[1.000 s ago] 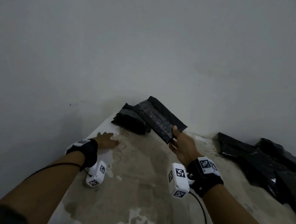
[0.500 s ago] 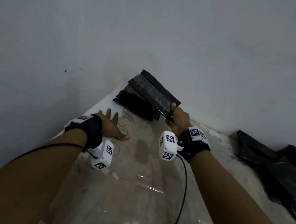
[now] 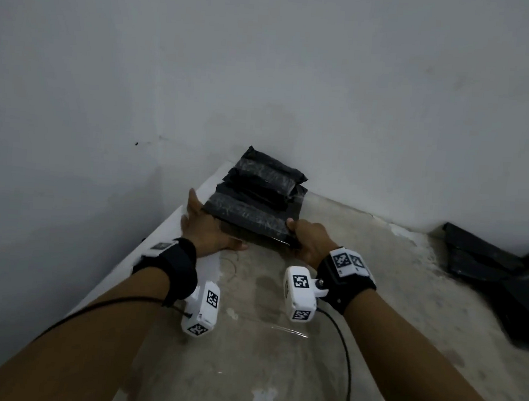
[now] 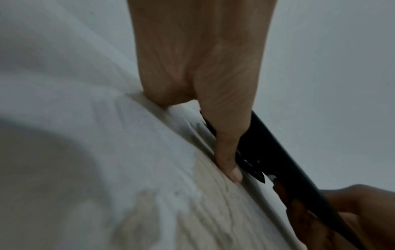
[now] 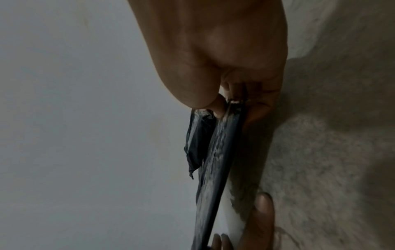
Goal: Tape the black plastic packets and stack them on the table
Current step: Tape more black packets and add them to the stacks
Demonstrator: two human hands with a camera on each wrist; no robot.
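A stack of black taped packets (image 3: 266,181) sits in the table's far corner against the wall. In front of it, one more taped black packet (image 3: 249,219) is held low over the table, overlapping the stack's near edge. My right hand (image 3: 306,239) pinches its right end, thumb on top and fingers beneath, which the right wrist view shows on the packet (image 5: 215,160). My left hand (image 3: 203,227) lies with straight fingers against its left end. Its thumb (image 4: 228,169) touches the table beside the packet (image 4: 278,152).
A heap of loose black plastic (image 3: 486,272) lies at the right by the wall. The stained table (image 3: 276,373) runs toward me, with its left edge (image 3: 146,254) beside the side wall. A black cable (image 3: 347,378) trails from my right wrist.
My right hand brought the packet from up over the stack down to its near side. My left hand left the tabletop and came against the packet's left end.
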